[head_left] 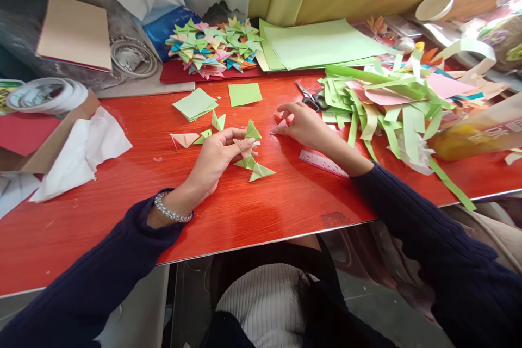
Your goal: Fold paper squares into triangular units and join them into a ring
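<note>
My left hand is closed on a cluster of folded paper triangles, green and pink, held just above the red table. My right hand rests on the table to its right, fingers curled with the tips pinching at a small pink piece of paper. Loose folded green triangles and a pink one lie left of my left hand. A stack of green paper squares and a single green square lie farther back.
A pile of multicoloured folded triangles and green sheets sit at the back. Scissors and a heap of paper strips lie to the right, a clear ruler under my right wrist. White tissue and tape rolls are at left.
</note>
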A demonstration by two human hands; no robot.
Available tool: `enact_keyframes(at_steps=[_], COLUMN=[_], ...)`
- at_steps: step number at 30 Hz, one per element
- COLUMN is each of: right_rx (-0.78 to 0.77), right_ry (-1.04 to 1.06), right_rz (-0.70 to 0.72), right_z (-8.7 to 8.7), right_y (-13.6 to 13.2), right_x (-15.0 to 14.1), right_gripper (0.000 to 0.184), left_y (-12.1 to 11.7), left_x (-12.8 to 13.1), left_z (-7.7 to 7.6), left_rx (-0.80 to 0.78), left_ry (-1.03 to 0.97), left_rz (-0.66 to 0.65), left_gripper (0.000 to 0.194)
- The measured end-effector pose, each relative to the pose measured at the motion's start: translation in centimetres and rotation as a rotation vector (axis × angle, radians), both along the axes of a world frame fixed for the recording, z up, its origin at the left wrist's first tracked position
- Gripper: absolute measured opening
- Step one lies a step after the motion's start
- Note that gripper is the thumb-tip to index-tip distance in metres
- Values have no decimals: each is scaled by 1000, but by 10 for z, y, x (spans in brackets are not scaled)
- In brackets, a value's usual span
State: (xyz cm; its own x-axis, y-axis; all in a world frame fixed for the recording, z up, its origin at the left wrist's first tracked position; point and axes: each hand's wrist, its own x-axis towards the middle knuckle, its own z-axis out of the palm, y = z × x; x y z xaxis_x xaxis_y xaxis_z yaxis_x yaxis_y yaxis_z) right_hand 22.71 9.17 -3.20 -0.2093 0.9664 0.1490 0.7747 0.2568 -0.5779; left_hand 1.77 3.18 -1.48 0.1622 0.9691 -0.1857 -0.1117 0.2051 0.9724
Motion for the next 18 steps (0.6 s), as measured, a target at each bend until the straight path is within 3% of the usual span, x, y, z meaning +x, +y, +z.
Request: enact_keyframes(at_steps=[2, 6, 9, 12, 18], right_rx=[-45, -91, -159, -261, -470], right_ry=[-1, 71, 189, 305, 516], right_rz=[43, 101, 155, 200, 209], right_z=[2, 8, 10, 11, 28], right_y=[1, -3, -7, -13, -31], right_x=[2, 2, 3, 2, -8], right_gripper=[39, 13, 11, 13, 11], left_y=[-1, -1, -2, -4, -7], left_x=[0, -1, -2, -2, -2], left_z=[0, -2, -3, -2, 0], left_rx=[19, 56, 79, 121, 172], left_ry=[11, 17, 4, 16, 14], left_rz=[-9, -51, -87, -116, -108], left_gripper=[28, 31, 32, 21, 14])
